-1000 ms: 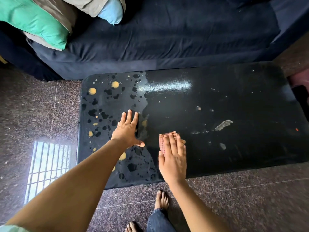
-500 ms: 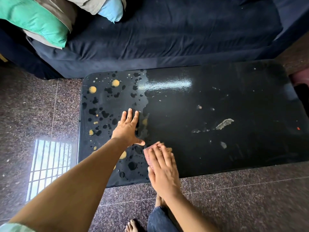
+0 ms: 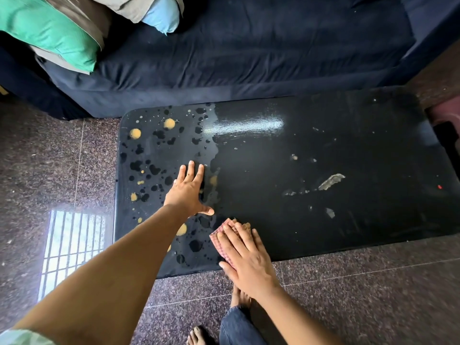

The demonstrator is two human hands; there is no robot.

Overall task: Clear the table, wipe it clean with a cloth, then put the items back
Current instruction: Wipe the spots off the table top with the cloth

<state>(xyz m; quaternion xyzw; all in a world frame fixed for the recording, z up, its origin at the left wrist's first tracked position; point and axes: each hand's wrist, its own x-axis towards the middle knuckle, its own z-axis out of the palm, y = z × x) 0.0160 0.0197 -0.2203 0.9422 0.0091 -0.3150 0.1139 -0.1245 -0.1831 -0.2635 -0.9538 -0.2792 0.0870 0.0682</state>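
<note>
A low black glossy table (image 3: 348, 135) fills the middle of the view. Its left part carries dark droplets and yellow spots; its right part looks smeared, with a few pale chips. My left hand (image 3: 189, 190) lies flat on the wet left part, fingers spread, holding nothing. My right hand (image 3: 245, 255) presses a pink checked cloth (image 3: 219, 236) flat onto the table near its front edge. Only the cloth's left and far edges show from under the fingers.
A dark blue sofa (image 3: 249, 46) stands right behind the table, with green (image 3: 49, 31), grey and blue (image 3: 161, 16) cushions piled at its left end. Speckled stone floor (image 3: 348, 295) surrounds the table. My bare feet (image 3: 196, 337) are at the table's front edge.
My right hand has dragged the cloth back toward the table's front edge and slightly left. My left hand has stayed planted in the same spot.
</note>
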